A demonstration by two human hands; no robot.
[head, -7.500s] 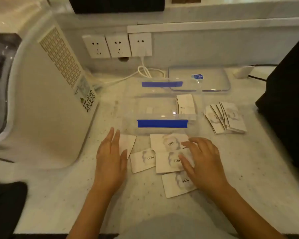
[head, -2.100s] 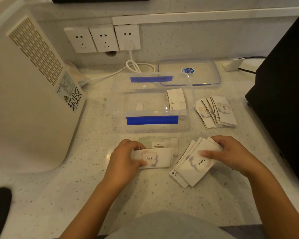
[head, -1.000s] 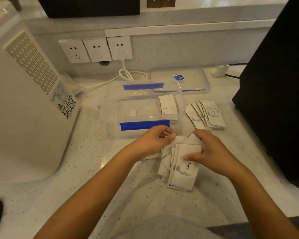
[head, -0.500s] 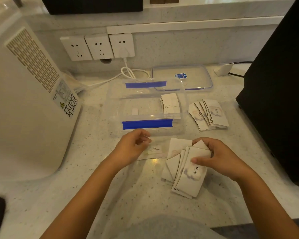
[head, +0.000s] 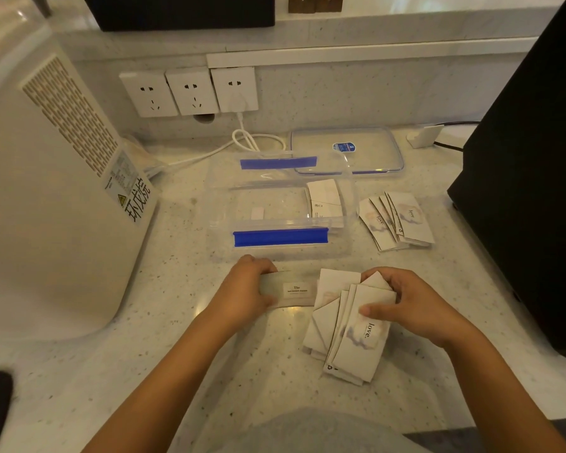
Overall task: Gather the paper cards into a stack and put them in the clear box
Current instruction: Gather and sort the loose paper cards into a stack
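Observation:
My right hand point(head: 412, 305) grips a fanned bunch of white "love." cards point(head: 350, 335) just above the counter. To its left, my left hand point(head: 245, 292) pinches the left end of a single card point(head: 291, 289) that lies face down on the counter with small print showing. The clear box point(head: 280, 207), with blue clips on its front and back walls, stands open right behind both hands and holds a few cards point(head: 324, 197) at its right end. Another fanned pile of cards point(head: 399, 220) lies on the counter to the right of the box.
The clear box lid point(head: 347, 152) lies behind the box. A large white appliance point(head: 46, 191) fills the left side and a black block point(head: 530, 178) the right. Wall sockets point(head: 190, 91) and a white cable point(head: 252, 142) sit at the back.
My left hand let go of the bunch and moved left to the single face-down card, closing on its end. My right hand keeps hold of the fanned bunch, which has grown since earlier.

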